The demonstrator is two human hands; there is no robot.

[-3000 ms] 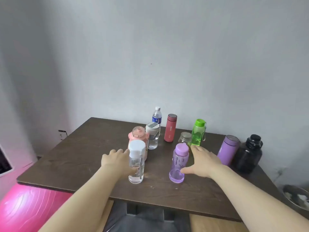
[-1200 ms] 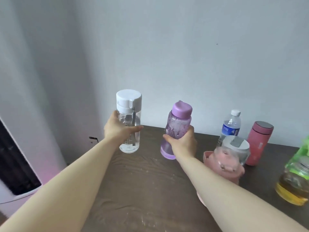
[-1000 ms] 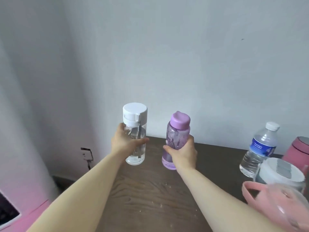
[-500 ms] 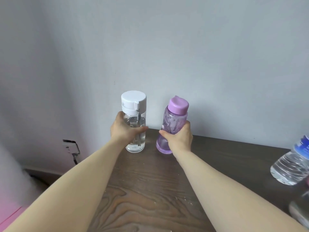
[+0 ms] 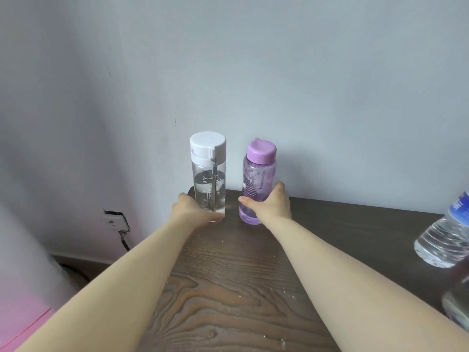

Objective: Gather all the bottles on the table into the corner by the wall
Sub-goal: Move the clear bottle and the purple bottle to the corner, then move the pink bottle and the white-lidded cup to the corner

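A clear bottle [image 5: 208, 174] with a white cap stands upright at the far left corner of the dark wooden table [image 5: 228, 288], close to the wall. My left hand [image 5: 193, 212] wraps its lower part, thumb across the base. Just to its right stands a purple bottle [image 5: 258, 171] with a purple cap, a small gap between the two. My right hand [image 5: 269, 207] is closed around the purple bottle's lower half. Both bottles rest on the tabletop.
A clear plastic water bottle [image 5: 446, 237] with a blue label shows at the right edge, with another blurred bottle [image 5: 459, 301] below it. The grey wall runs behind the table. A wall socket [image 5: 114, 219] with a cable sits left of the table edge.
Both hands carried the clear and purple bottles from the table's middle to the far left corner and lowered them onto the tabletop. My grips have slid down toward the bases.
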